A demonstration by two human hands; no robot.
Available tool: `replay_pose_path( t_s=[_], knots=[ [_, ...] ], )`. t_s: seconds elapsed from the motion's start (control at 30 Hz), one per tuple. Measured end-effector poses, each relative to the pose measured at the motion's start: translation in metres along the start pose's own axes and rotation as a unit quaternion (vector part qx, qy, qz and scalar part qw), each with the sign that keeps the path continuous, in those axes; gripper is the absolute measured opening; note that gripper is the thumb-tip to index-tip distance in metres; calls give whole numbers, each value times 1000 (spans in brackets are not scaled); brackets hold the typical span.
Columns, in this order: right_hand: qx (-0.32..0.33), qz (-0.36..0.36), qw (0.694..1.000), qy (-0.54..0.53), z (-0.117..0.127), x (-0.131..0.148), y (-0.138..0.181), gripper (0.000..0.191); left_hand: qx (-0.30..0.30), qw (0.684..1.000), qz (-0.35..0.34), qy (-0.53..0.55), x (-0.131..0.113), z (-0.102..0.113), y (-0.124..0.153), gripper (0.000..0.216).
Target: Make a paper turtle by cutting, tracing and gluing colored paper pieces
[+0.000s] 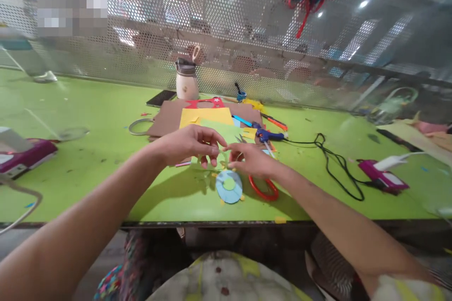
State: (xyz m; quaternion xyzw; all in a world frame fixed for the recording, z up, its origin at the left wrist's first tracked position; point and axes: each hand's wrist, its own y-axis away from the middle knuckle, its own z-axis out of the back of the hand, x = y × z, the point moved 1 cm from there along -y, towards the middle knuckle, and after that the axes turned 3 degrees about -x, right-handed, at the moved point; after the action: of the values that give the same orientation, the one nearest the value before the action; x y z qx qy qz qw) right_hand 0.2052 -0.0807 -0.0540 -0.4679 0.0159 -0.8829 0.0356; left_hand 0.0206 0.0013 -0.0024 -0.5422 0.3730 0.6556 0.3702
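Both my hands meet over the middle of the green table (88,150). My left hand (190,145) and my right hand (249,160) pinch a tiny scrap between their fingertips; it is too small to name. Just below them lies a light blue paper ring (229,187) with a green centre. Red-handled scissors (263,188) lie partly under my right hand. Behind my hands is a stack of coloured paper: a yellow sheet (206,116), a green sheet and a brown cardboard (169,117).
A blue glue gun (270,135) with a black cable (332,164) lies right of the paper. A cream bottle (186,80) and a phone (161,98) stand behind. Magenta devices sit at the left edge (24,155) and at the right (381,176). A perforated screen closes the back.
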Motion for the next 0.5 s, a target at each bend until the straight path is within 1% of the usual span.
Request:
replay_pose_path(
  t_s=[0.07, 0.1, 0.17, 0.23, 0.3, 0.33, 0.4, 0.5],
  knots=[
    [-19, -6, 1000, -2, 14, 3, 5, 34, 13, 1000, 22, 12, 7, -8, -3, 24],
    [-16, -11, 1000, -12, 20, 5, 8, 31, 18, 999, 34, 18, 9, -13, -4, 24],
    [18, -14, 999, -48, 30, 11, 13, 28, 20, 998, 48, 28, 10, -23, -4, 22],
    [76, -8, 992, -97, 34, 18, 19, 26, 5, 998, 49, 43, 8, -31, -3, 19],
    [119, -7, 983, -139, 33, 22, 25, 23, -32, 996, 55, 59, 6, -38, -2, 16],
    [127, -11, 980, -155, 31, 23, 27, 22, -52, 994, 63, 65, 6, -41, -1, 15],
    [122, -30, 975, -180, 24, 19, 31, 22, -84, 991, 82, 70, 7, -45, 0, 13],
    [103, -70, 971, -202, 12, 8, 37, 30, -103, 986, 105, 75, 15, -50, 0, 10]
  ],
)
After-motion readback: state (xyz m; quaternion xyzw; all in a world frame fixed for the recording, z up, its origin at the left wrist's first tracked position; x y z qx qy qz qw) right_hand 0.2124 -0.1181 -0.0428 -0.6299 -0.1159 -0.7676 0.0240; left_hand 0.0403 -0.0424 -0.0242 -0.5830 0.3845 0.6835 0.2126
